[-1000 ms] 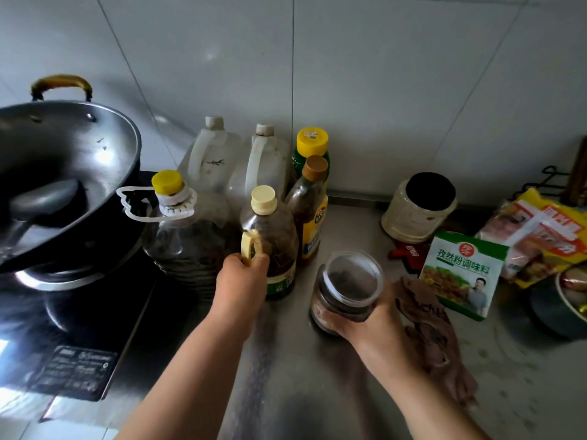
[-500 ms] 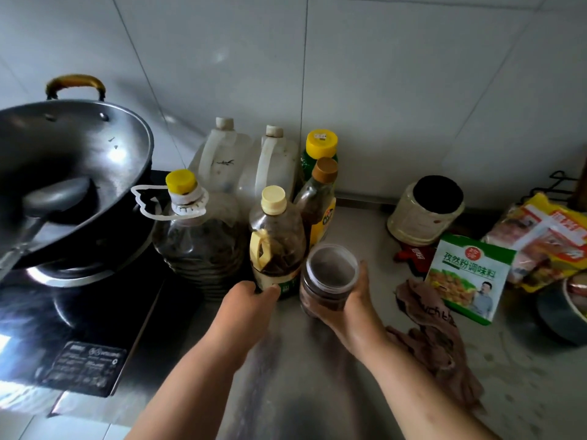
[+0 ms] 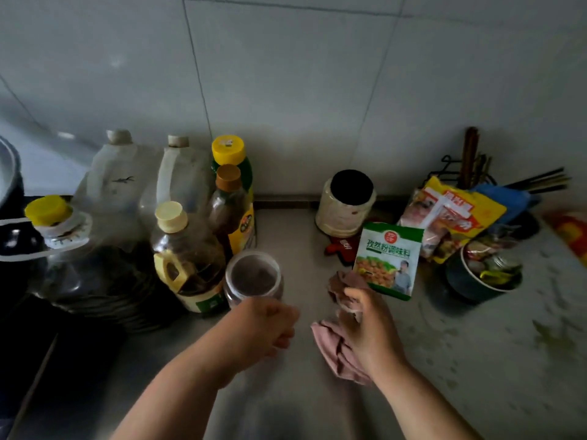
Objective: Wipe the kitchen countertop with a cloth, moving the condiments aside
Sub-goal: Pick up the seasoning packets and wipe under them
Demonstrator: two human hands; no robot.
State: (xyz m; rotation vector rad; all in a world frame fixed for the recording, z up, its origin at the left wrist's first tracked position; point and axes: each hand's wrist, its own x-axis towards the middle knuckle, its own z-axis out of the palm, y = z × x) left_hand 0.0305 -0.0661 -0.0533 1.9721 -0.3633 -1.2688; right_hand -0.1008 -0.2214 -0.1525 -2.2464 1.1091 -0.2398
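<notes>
A small clear jar (image 3: pixel 253 279) of dark spice stands on the steel countertop (image 3: pixel 298 404) beside a cluster of oil bottles (image 3: pixel 187 258). Just in front of the jar hovers my left hand (image 3: pixel 263 328), fingers curled, holding nothing. My right hand (image 3: pixel 365 328) grips the pinkish-brown cloth (image 3: pixel 330 344), which bunches above and below my fingers. A green and white seasoning packet (image 3: pixel 389 262) leans right behind the cloth.
Two large white jugs (image 3: pixel 149 182) and yellow-capped bottles (image 3: pixel 233 192) stand against the tiled wall at the left. A white jar with a dark lid (image 3: pixel 346 204), snack bags (image 3: pixel 451 217) and a dark bowl (image 3: pixel 482 277) crowd the back right. A stove edge lies at the far left.
My right hand set the spice jar down beside the oil bottles and took hold of the cloth. My left hand let go of the oil bottle and drew back. The view shifted right.
</notes>
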